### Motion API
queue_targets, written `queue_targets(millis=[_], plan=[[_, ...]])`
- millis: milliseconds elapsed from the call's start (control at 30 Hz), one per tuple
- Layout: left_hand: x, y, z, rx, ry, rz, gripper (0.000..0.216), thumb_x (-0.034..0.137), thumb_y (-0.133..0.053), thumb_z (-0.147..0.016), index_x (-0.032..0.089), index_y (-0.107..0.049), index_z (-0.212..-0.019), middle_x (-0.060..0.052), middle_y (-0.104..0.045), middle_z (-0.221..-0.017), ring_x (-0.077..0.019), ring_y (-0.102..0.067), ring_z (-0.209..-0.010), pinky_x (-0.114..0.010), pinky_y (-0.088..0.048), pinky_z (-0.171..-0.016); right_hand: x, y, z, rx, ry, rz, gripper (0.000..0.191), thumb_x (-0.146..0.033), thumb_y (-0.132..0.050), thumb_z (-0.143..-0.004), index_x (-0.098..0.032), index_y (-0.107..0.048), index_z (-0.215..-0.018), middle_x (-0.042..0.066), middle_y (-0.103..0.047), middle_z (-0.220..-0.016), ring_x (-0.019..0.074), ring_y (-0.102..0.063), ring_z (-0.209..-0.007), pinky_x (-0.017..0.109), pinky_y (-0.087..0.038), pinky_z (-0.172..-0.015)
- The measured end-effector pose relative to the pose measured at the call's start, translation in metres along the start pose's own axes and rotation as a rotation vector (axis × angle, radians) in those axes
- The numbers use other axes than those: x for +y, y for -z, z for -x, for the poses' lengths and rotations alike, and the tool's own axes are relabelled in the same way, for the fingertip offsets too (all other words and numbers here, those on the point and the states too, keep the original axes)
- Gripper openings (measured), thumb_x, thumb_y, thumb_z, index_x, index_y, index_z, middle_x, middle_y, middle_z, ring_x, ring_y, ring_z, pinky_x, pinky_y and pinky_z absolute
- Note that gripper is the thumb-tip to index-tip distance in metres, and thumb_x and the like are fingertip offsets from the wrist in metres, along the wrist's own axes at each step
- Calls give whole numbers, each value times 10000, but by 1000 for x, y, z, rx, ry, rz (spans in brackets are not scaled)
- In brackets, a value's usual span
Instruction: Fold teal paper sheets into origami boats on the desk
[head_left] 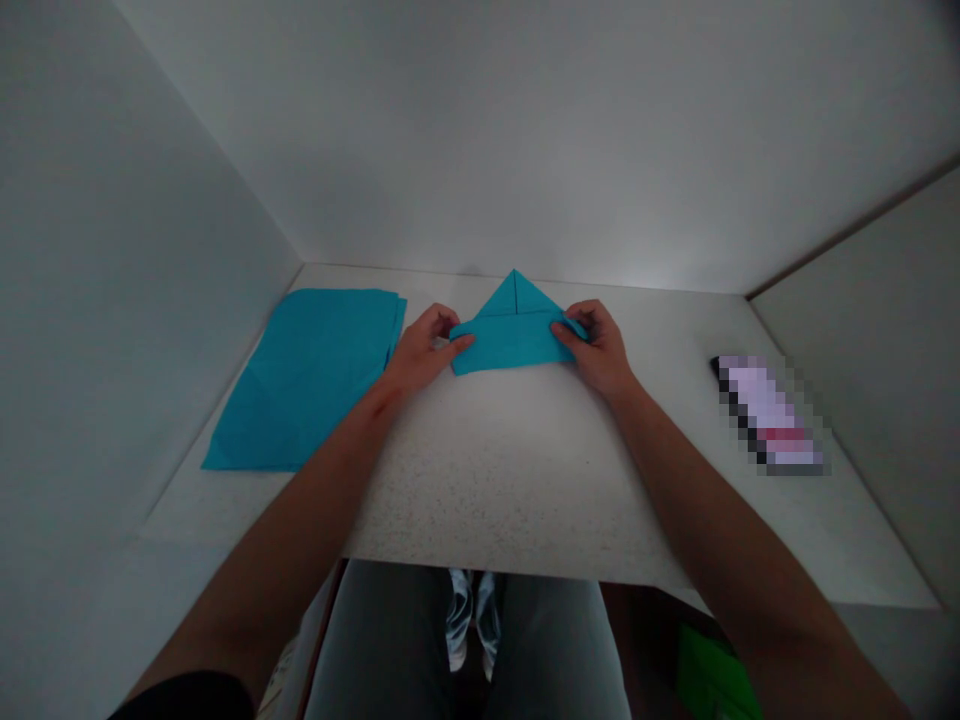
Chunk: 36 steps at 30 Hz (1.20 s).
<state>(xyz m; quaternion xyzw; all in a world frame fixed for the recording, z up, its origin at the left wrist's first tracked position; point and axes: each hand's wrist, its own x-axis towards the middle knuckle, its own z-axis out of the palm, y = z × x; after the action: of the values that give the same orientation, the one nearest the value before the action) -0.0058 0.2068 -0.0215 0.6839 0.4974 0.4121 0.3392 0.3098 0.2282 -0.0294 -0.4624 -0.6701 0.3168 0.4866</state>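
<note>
A folded sheet of blue paper (514, 340) is at the back middle of the white table, a triangular peak with a centre seam above a wide flat band. My left hand (429, 348) pinches the band's left end, thumb in front and fingers behind. At the right end, my right hand (598, 345) grips the paper the same way, its thumb on the front face. Parts of the fingers on both hands are hidden behind the paper. To the left of my left hand lies a stack of blue paper sheets (300, 370), partly covered by my left forearm.
A phone (772, 415), blurred into blocks, lies on the right of the white speckled table (495, 490). Walls (517, 130) close in the back and both sides. Below the front edge are my legs and a green object (712, 675) at lower right.
</note>
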Motion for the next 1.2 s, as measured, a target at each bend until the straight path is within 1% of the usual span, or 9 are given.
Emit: queue_targets(millis=[100, 167, 367, 533, 667, 800, 933, 1067, 1200], plan=[[7, 3, 0, 79, -89, -61, 437, 375, -763, -916, 271, -605, -1309, -37, -769, -1079, -213, -723, -1066, -405, -541, -1019, -3, -1, 0, -36, 26, 6, 494, -535, -736, -903, -321, -621, -1332, 20, -713, -936, 248, -672, -879, 417, -553, -826], [13, 7, 0, 99, -149, -163, 423, 294, -727, -940, 287, -659, -1357, -45, -783, -1112, -232, -717, -1127, -459, -498, -1112, -6, 1, 0, -38, 83, 74, 426, -456, -683, -926, -316, -675, -1328, 51, -758, -1018, 280, -704, -991, 476, -555, -938], [20, 11, 5, 2, -152, -535, 203, 190, -728, -902, 336, -855, -966, -48, -763, -1250, -320, -605, -1308, -610, -343, -1210, -6, 13, -3, -116, 235, 377, 183, -268, -673, -882, -312, -843, -931, 68, -815, -1134, 338, -675, -1162, 615, -396, -1148], [16, 8, 8, -111, -99, -587, 91, 300, -762, -902, 312, -851, -916, -41, -676, -1476, -344, -497, -1425, -607, -328, -1214, -4, 15, -2, -281, 192, 470, 223, -335, -654, -914, -289, -849, -814, 68, -814, -1021, 328, -660, -1081, 602, -378, -1093], [13, 6, 8, -91, -68, -580, 222, 459, -719, -985, 276, -806, -892, -54, -682, -1452, -340, -484, -1424, -602, -282, -1239, -2, 12, 0, -295, 84, 394, 268, -459, -657, -970, -258, -834, -962, 0, -706, -714, 196, -619, -689, 470, -475, -919], [11, 5, 8, -72, -31, -596, 432, 525, -829, -888, 300, -741, -1246, -96, -648, -1475, -376, -513, -1415, -601, -295, -1240, 0, 12, -1, -301, 44, 273, 380, -593, -718, -956, -249, -781, -1105, -15, -697, -724, 150, -505, -555, 356, -451, -647], [9, 5, 9, -91, 42, -633, 872, 585, -833, -854, 256, -503, -1591, -169, -543, -1611, -427, -444, -1504, -612, -271, -1261, 1, 13, -3, -290, 161, 389, 409, -583, -705, -965, -253, -772, -1197, 67, -745, -926, 232, -630, -768, 426, -515, -794], [9, 5, 10, -82, 99, -672, 919, 678, -873, -774, 252, -556, -1524, -190, -475, -1660, -458, -381, -1540, -635, -231, -1276, 6, 9, -1, -200, 203, 616, 633, -633, -720, -928, -266, -682, -1442, 170, -690, -1319, 410, -617, -1183, 619, -465, -1034], [12, 5, 8, -90, 118, -658, 798, 649, -915, -744, 249, -637, -1375, -166, -550, -1575, -422, -434, -1487, -608, -281, -1251, 8, 5, 4, -190, 178, 690, 833, -718, -752, -876, -251, -592, -1547, 203, -589, -1512, 479, -534, -1316, 679, -417, -1086]])
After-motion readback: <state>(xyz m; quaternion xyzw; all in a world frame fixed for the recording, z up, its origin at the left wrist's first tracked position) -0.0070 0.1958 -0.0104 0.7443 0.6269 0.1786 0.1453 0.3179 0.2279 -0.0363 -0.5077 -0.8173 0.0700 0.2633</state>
